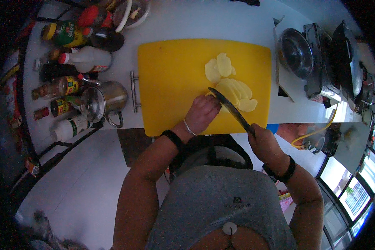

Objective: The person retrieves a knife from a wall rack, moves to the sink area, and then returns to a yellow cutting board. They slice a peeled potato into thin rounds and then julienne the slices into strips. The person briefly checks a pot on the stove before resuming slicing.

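Note:
A kitchen knife point(232, 110) is gripped by its handle in my right hand point(265, 144). Its dark blade slants up and left across the front of the yellow cutting board point(168, 84). My left hand point(203, 113) rests on the board with bent fingers, just left of the blade. It holds a pale piece, probably potato point(210, 93), mostly hidden beneath the fingers. Right of the blade, several thin pale slices point(237, 90) overlap in a fan. A few more slices point(218, 67) lie farther back on the board.
To the left stand a metal pot with a handle point(112, 97) and several sauce bottles point(70, 84). A steel bowl point(296, 53) sits at the right, beside a gas stove point(323, 62) with a yellow hose point(323, 131). The board overhangs the counter's front edge.

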